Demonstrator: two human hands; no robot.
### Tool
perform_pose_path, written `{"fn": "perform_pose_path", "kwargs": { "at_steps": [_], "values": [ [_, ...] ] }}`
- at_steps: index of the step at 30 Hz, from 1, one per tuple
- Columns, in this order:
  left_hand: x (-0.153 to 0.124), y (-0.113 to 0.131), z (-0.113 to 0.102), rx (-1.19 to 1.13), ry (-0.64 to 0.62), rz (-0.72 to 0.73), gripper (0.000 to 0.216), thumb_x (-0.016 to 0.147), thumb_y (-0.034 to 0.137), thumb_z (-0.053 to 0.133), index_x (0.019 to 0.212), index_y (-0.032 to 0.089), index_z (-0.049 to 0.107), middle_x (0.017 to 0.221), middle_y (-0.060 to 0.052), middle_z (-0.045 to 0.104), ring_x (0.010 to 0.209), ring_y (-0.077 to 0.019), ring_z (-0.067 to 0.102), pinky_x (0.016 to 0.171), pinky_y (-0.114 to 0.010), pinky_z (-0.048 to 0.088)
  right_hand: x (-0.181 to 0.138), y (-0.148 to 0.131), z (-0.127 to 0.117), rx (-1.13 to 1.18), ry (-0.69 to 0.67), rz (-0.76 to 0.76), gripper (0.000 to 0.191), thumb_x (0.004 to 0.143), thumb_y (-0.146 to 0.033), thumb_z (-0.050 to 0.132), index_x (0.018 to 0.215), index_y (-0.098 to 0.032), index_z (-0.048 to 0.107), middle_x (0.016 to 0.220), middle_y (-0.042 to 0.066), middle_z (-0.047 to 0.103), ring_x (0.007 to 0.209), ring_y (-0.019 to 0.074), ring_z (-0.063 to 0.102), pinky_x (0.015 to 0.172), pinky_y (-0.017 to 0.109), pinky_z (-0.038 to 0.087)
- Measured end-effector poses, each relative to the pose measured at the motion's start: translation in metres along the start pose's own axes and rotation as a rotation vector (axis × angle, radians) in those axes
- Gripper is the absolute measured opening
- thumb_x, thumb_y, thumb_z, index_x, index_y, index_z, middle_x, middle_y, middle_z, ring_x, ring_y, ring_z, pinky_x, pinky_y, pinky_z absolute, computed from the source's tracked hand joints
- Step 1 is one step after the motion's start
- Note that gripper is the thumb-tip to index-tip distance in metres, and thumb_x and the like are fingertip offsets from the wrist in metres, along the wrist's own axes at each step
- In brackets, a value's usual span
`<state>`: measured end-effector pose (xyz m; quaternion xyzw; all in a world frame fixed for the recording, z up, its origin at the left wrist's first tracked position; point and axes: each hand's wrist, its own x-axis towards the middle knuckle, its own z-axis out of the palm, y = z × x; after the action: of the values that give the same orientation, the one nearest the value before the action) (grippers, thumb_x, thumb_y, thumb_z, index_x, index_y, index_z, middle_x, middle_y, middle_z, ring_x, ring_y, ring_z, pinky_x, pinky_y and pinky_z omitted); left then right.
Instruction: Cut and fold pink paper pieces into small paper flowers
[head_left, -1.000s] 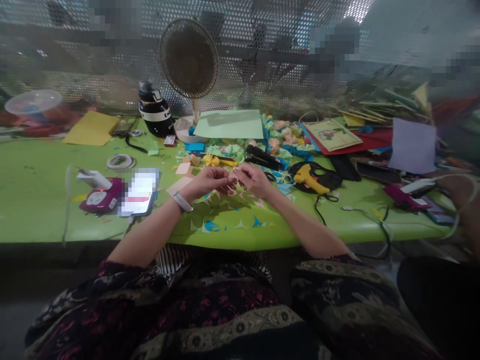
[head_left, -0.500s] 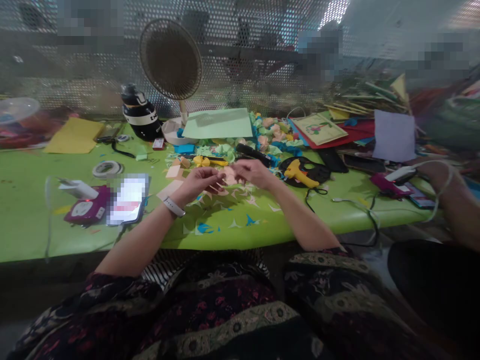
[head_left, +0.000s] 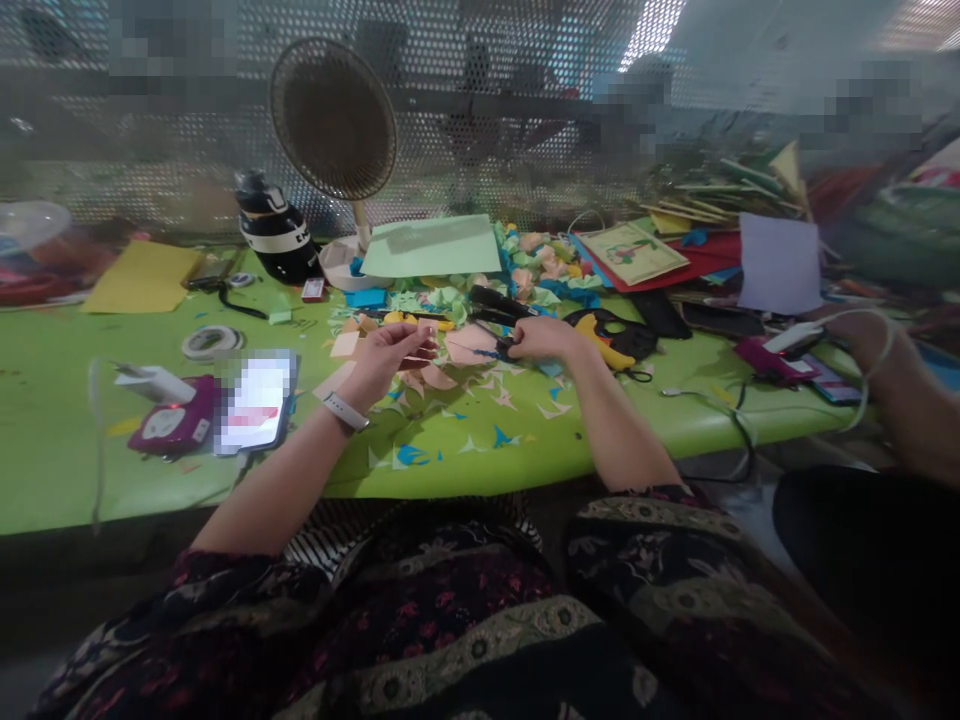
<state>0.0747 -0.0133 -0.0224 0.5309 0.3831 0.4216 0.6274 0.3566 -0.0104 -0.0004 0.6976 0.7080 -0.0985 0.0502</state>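
My left hand, a white watch band on its wrist, pinches a small peach paper piece between thumb and fingers. To its right, my right hand is closed on a pair of dark scissors, with the blades pointing left over the table. A larger peach paper piece lies between the hands, partly under the blades. Small pink, white and blue paper offcuts are scattered on the green table in front of the hands.
Crumpled paper pieces lie behind the hands, beside a light green sheet. A yellow glue gun rests right of my right hand. A lit phone, tape roll, bottle and fan stand left. Another person's arm is far right.
My hands have moved apart. The right hand has shifted right and down and now grips the scissors. The left has moved slightly left with the small peach piece.
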Motion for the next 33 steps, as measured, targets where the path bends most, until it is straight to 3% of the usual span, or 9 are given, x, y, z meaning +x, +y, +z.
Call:
{"fn": "perform_pose_path", "kwargs": {
  "at_steps": [4, 12, 16, 20, 25, 33],
  "values": [
    [0.0, -0.001, 0.0, -0.008, -0.014, 0.007, 0.041, 0.071, 0.052, 0.084, 0.086, 0.015, 0.072, 0.08, -0.005, 0.075, 0.071, -0.0123, 0.071, 0.071, -0.024, 0.058, 0.009, 0.013, -0.002, 0.128, -0.097, -0.02, 0.017, 0.074, -0.031, 0.067, 0.06, -0.02, 0.065, 0.057, 0.002, 0.065, 0.061, 0.0172, 0.063, 0.055, 0.027, 0.041],
    [0.002, -0.002, 0.001, -0.085, 0.038, 0.002, 0.049, 0.064, 0.058, 0.087, 0.084, 0.017, 0.069, 0.082, -0.004, 0.076, 0.074, -0.0133, 0.072, 0.071, -0.025, 0.057, -0.011, 0.026, -0.017, 0.575, -0.068, -0.005, 0.015, 0.067, -0.024, 0.073, 0.07, -0.02, 0.059, 0.061, 0.001, 0.067, 0.055, 0.0157, 0.065, 0.052, 0.024, 0.046],
    [0.002, -0.003, 0.002, -0.131, 0.045, 0.023, 0.046, 0.067, 0.056, 0.086, 0.085, 0.016, 0.069, 0.082, -0.004, 0.076, 0.075, -0.0133, 0.072, 0.07, -0.024, 0.056, -0.018, 0.008, -0.016, 0.924, 0.011, -0.108, 0.029, 0.064, -0.031, 0.082, 0.08, -0.02, 0.06, 0.066, 0.0, 0.067, 0.054, 0.0139, 0.062, 0.054, 0.026, 0.051],
    [0.001, -0.003, 0.003, -0.147, 0.087, 0.05, 0.046, 0.071, 0.056, 0.082, 0.088, 0.017, 0.066, 0.087, -0.004, 0.076, 0.08, -0.0138, 0.074, 0.071, -0.023, 0.056, -0.022, -0.029, -0.004, 1.207, 0.101, -0.178, 0.049, 0.058, -0.052, 0.087, 0.081, -0.02, 0.057, 0.072, 0.002, 0.07, 0.055, 0.0118, 0.06, 0.051, 0.026, 0.05],
    [0.001, -0.002, 0.005, -0.193, 0.153, 0.095, 0.044, 0.075, 0.056, 0.081, 0.087, 0.018, 0.062, 0.086, -0.003, 0.075, 0.077, -0.0127, 0.073, 0.072, -0.024, 0.056, -0.028, -0.063, 0.012, 1.257, -0.014, -0.202, 0.058, 0.052, -0.058, 0.09, 0.081, -0.019, 0.057, 0.07, 0.0, 0.068, 0.056, 0.0104, 0.058, 0.051, 0.024, 0.05],
    [-0.002, 0.003, 0.011, -0.271, 0.17, 0.114, 0.033, 0.081, 0.045, 0.079, 0.084, 0.017, 0.061, 0.078, 0.0, 0.072, 0.068, -0.0103, 0.071, 0.066, -0.022, 0.056, -0.031, -0.079, 0.019, 1.219, -0.102, -0.249, 0.059, 0.051, -0.061, 0.09, 0.077, -0.02, 0.055, 0.071, -0.002, 0.062, 0.058, 0.0101, 0.057, 0.052, 0.026, 0.052]
  ]
}}
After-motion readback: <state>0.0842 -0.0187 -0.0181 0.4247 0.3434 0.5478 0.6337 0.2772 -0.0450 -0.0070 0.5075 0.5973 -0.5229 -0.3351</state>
